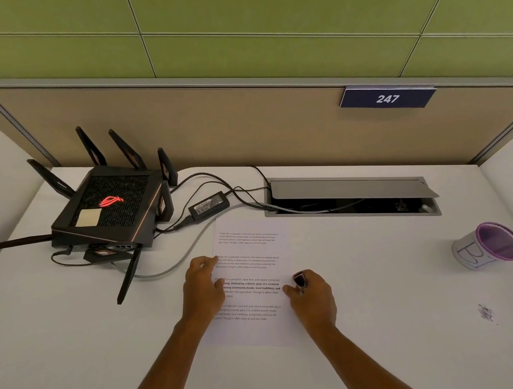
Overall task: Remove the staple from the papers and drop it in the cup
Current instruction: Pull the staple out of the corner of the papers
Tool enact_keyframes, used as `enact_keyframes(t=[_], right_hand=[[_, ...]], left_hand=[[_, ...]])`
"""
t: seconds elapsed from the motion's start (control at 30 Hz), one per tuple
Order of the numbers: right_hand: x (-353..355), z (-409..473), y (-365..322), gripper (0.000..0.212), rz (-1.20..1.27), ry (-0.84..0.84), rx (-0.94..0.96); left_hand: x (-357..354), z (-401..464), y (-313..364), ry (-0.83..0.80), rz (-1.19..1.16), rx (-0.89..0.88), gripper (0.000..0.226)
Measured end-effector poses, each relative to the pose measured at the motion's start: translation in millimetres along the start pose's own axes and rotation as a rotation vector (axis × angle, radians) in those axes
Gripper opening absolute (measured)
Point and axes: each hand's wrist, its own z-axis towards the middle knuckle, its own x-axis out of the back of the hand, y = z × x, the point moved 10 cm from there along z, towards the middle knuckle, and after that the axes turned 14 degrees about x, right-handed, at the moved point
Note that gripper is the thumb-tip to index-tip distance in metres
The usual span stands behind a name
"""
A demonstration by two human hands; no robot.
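White printed papers (248,249) lie flat on the desk in front of me. My left hand (203,286) rests on their left edge, fingers curled loosely and pressing down on the sheet. My right hand (313,296) sits at the papers' right edge, closed around a small dark staple remover (300,280) whose tip pokes up above my fingers. The staple itself is too small to make out. A cup (486,248) with a purple rim and pen marks on its white side stands far to the right, well apart from both hands.
A black router (113,207) with several antennas sits at the back left, with a power brick (207,204) and cables trailing toward an open cable hatch (349,196). A grey cable runs just left of the papers. A dark smudge (486,312) marks the desk at right.
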Motion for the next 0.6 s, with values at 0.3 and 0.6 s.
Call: enact_keyframes(t=[0.3,0.6], right_hand=[[-1.2,-0.5,4.6,0.029,0.229,-0.014,0.005],[32.7,13.3,17.8,0.040,0.324,-0.131,0.112]], left_hand=[[3.7,-6.8,-1.0,0.028,-0.002,-0.009,0.058],[-9.0,-60.0,0.2,0.159,0.043,-0.094,0.072]])
